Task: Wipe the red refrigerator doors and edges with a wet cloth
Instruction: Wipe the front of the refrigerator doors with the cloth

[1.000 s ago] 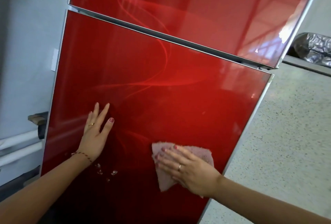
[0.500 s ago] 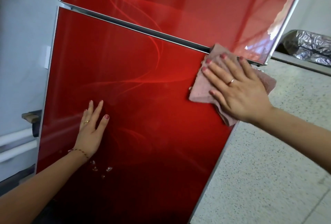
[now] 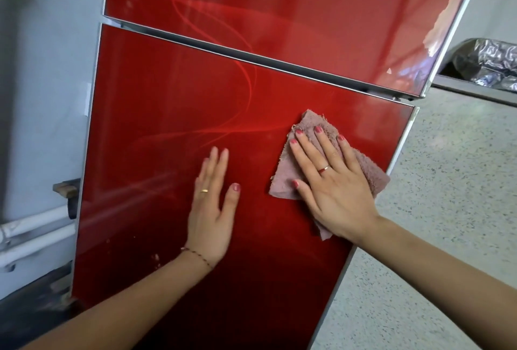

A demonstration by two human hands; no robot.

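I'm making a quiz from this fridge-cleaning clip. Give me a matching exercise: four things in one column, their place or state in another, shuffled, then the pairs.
Things:
1. cloth
2. left hand
3. upper door
4. crumpled foil

Places or states:
A. flat and bare on the lower door
B. above the silver gap, untouched
C. pressed under the right hand
D. right of the fridge, behind it

Pairs: 1-C, 2-A, 3-B, 4-D

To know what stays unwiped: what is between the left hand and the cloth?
Head view: only bare red lower door lies between the left hand and the cloth.
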